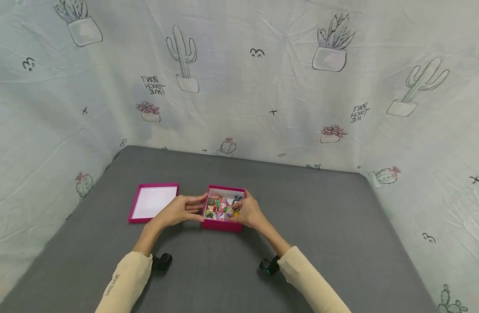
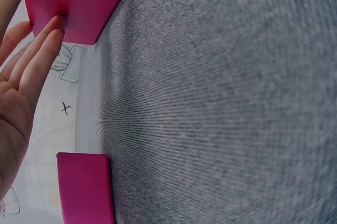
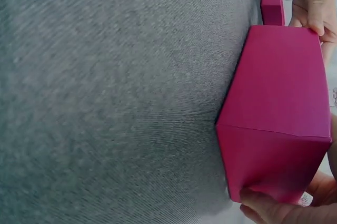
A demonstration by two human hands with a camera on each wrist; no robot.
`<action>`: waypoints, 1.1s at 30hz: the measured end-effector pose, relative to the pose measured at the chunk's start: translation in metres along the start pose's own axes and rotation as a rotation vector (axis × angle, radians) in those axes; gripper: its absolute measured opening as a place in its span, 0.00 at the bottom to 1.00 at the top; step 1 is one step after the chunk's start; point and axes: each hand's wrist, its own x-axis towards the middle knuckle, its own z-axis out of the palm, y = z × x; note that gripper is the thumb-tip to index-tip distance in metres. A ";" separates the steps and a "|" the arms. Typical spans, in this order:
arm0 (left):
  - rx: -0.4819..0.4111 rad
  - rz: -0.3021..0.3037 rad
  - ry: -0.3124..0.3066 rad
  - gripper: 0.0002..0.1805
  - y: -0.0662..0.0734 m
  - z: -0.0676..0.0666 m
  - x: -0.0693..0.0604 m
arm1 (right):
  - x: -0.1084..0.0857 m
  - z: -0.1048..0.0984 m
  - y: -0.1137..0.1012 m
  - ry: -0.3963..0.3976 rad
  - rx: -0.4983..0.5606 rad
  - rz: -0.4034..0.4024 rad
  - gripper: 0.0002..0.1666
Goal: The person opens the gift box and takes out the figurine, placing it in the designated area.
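A magenta box (image 1: 222, 225) stands lidless on the grey table, holding several small colourful toy figures (image 1: 222, 206). My left hand (image 1: 181, 210) lies along its left side. Its straight fingertips touch the wall and its thumb is at the near left corner; in the left wrist view the fingers (image 2: 39, 58) meet the magenta side. On the opposite side, my right hand (image 1: 250, 213) grips the right wall, some fingers outside and others over the rim inside. The right wrist view shows a fingertip (image 3: 258, 203) pressed on the outer wall. Part of the contents is hidden by this hand.
To the left of the box lies its shallow magenta lid (image 1: 155, 202), white inside facing up, partly behind my left hand. The grey tabletop (image 1: 321, 226) extends to a pale curtain (image 1: 239, 87) printed with cacti. Dark wrist straps show below both hands.
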 end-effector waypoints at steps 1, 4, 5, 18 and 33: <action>-0.001 0.002 0.000 0.44 0.000 0.000 0.000 | 0.000 0.000 0.000 -0.001 -0.001 -0.007 0.21; -0.001 -0.001 0.000 0.44 0.001 0.001 -0.001 | 0.002 0.000 0.000 -0.013 -0.030 -0.046 0.22; 0.000 -0.003 0.001 0.44 0.001 0.001 -0.002 | 0.003 0.001 0.001 -0.018 -0.042 -0.060 0.22; -0.044 0.047 -0.018 0.41 -0.006 0.002 -0.001 | 0.001 -0.006 0.010 0.066 0.074 -0.183 0.25; -0.023 0.049 -0.013 0.41 -0.005 0.005 -0.003 | -0.003 -0.049 0.009 0.098 0.224 -0.156 0.28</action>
